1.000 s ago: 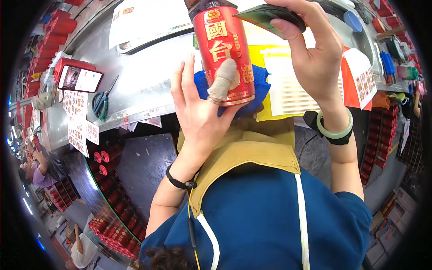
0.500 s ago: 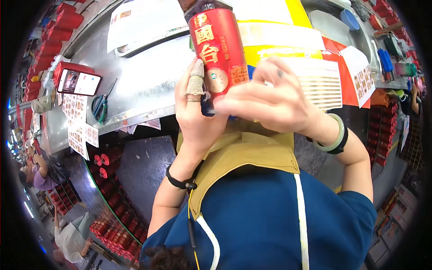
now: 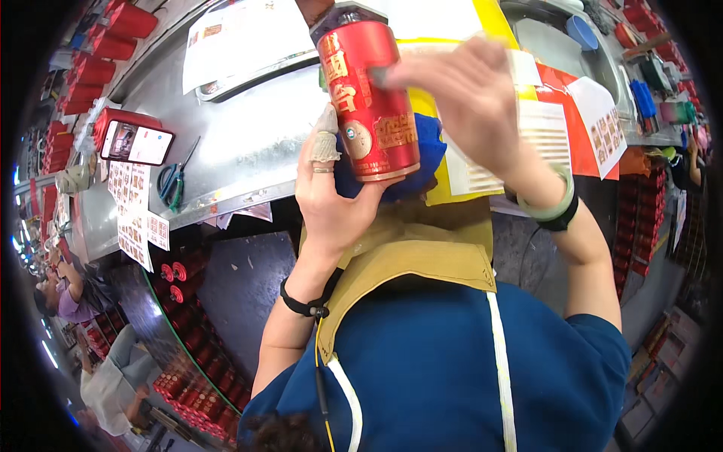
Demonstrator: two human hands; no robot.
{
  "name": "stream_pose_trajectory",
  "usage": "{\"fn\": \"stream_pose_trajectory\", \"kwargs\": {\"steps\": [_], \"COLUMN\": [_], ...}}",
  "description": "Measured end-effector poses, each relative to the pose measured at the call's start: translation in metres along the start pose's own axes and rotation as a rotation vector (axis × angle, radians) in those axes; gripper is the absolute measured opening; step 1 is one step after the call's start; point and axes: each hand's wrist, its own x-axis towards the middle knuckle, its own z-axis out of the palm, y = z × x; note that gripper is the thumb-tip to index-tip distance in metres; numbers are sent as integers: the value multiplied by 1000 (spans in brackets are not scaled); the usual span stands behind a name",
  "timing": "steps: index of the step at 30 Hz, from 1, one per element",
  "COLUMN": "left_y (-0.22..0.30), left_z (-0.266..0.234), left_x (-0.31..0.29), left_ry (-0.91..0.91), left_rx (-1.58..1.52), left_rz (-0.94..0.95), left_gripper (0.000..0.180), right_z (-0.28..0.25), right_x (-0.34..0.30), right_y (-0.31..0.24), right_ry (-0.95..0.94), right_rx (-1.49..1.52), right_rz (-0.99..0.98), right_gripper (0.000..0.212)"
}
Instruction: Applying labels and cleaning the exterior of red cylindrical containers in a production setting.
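A red cylindrical bottle (image 3: 388, 98) with gold lettering and a round gold emblem tilts over the bench edge, its base toward me. My left hand (image 3: 331, 192) supports it from the lower left, cloth-like covers on its fingertips. Blue cloth (image 3: 431, 151) shows beside and behind the bottle's lower part. My right hand (image 3: 478, 105) is smeared by motion at the bottle's right side. One of its digits, dark at the tip, reaches to the upper bottle and seems to touch it; the other fingers are too blurred to read.
Sticker sheets (image 3: 129, 207) hang over the bench's left edge, near a phone (image 3: 137, 142) and green-handled scissors (image 3: 172, 184). White paper (image 3: 245, 41) lies farther back. Yellow sheeting (image 3: 452, 184) and a striped sheet (image 3: 546, 139) lie to the right. Red bottles (image 3: 199, 392) stand below left.
My right hand has moved up and away from the bottle's base to its upper right side, uncovering the lower end. The left hand keeps its hold.
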Motion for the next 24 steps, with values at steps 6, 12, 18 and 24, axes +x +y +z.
{"fn": "stream_pose_trajectory", "kwargs": {"steps": [6, 12, 18, 24], "left_y": [-5, -13, 8, -3], "left_z": [-3, -1, -4, -4], "left_x": [-4, -5, 5, 0], "left_ry": [-16, -92, -13, -24], "left_rx": [47, -31, 50, 0], "left_rz": [34, -18, 35, -6], "left_gripper": [92, 96, 95, 93], "right_z": [1, -19, 9, -2], "right_x": [7, -8, -5, 1], "right_y": [-19, -55, -4, -23], "right_ry": [-40, -133, 24, -38], "right_rx": [272, 431, 48, 346], "right_rz": [105, -82, 65, 174], "right_gripper": [21, 33, 19, 22]}}
